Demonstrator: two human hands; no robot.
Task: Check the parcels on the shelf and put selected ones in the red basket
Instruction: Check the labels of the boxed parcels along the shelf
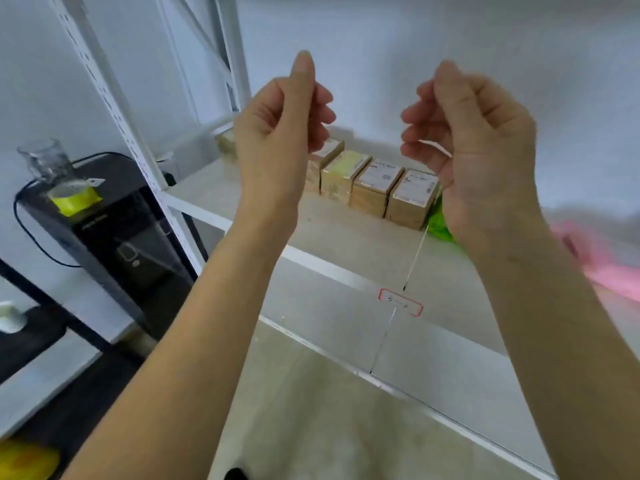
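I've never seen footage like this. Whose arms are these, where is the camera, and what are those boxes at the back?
There is no machine here: these are a person's two bare arms, filmed by one wide-angle camera worn on the head, looking forward and down. That is why the arms seem to grow out of the bottom of the picture.

The left hand and right hand are raised in front of a white metal shelf, fingers loosely curled. Neither holds a parcel; a thin pale string seems to hang by the right hand, but whether it is gripped is unclear.

On the shelf stands a row of brown cardboard parcels with printed labels, side by side. A green bag peeks out beside them. On the left stands a dark appliance. No red basket is clearly in view.
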